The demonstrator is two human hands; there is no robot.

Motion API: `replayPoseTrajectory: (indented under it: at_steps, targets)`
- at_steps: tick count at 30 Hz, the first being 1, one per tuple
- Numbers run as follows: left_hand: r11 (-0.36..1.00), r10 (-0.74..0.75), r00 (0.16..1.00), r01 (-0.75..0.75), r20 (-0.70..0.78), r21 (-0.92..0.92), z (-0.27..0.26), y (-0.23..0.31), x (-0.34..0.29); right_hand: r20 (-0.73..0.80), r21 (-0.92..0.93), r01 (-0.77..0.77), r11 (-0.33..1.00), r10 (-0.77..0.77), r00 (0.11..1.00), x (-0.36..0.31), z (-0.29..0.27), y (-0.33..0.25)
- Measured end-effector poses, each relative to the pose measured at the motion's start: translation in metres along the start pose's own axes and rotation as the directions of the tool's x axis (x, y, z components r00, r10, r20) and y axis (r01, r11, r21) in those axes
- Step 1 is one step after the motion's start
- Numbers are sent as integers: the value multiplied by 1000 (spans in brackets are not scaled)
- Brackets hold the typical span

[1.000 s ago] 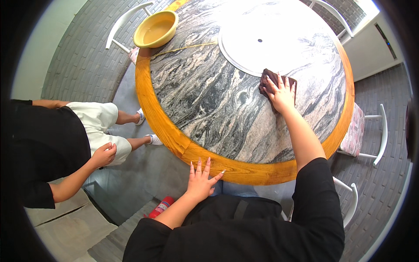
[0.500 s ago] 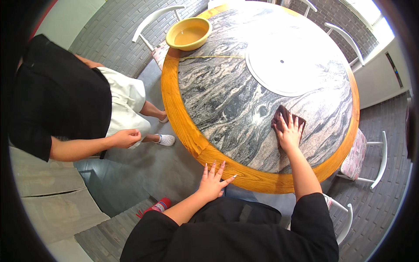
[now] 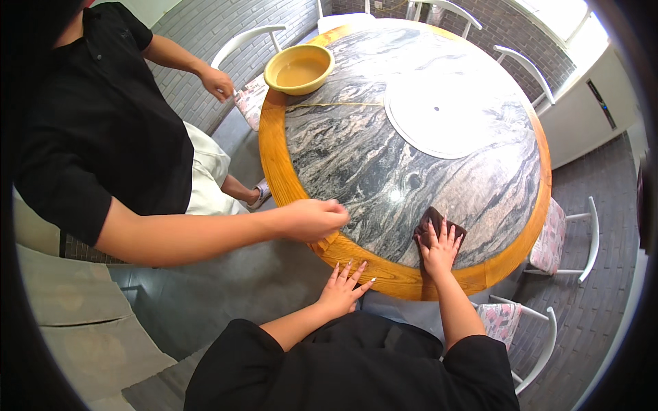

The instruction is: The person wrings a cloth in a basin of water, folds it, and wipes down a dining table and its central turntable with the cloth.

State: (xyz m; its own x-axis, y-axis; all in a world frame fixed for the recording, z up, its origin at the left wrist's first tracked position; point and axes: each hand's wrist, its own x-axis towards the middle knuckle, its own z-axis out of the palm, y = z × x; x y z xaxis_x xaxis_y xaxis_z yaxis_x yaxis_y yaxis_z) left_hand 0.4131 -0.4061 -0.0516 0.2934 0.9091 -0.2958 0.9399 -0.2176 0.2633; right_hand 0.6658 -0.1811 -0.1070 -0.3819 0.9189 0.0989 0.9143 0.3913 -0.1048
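Note:
My right hand (image 3: 439, 254) lies with spread fingers flat on a dark brown cloth (image 3: 449, 220), pressing it to the marble-patterned top of a round table (image 3: 356, 171). Both are near the side of the table closest to me. To the left, my left hand (image 3: 340, 291) rests open on the table's wooden rim (image 3: 394, 282), its fingers apart and nothing in it. A white round disc (image 3: 432, 130) sits at the middle of the table. By the far left rim stands a yellow basin (image 3: 299, 70) that seems to hold some liquid.
A person in a black top (image 3: 116, 130) stands at the left, one closed hand (image 3: 319, 219) reaching over the rim near my left hand. White chairs with patterned seats surround the table, such as one (image 3: 548, 236) on the right. A white cabinet (image 3: 582, 116) stands beyond.
My right hand has drawn the cloth nearer to me and slightly left. The other person has stepped closer and stretched an arm over the table's edge. My left hand stays on the rim.

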Motion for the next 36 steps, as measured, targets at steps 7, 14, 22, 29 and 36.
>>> replayPoseTrajectory:
  at_steps: [7,14,22,29,36]
  targets:
    - [997,68,998,-69,-10,-31,-1,-13,-27,51,16,-16,1000,15,999,6,-5,-5]
    - [992,120,993,-121,-19,-49,-10,-12,-23,84,112,22,993,-31,996,0,-18,15]
    - [986,164,985,-163,-47,23,1,-15,-21,-33,306,66,950,-59,998,-85,-52,51]
    - [990,39,998,-44,-41,-135,-11,0,-9,-88,538,-181,823,269,959,-154,-69,75]
    - [985,119,987,-132,-108,-115,-18,43,18,-82,642,-105,759,204,976,-163,-63,111]
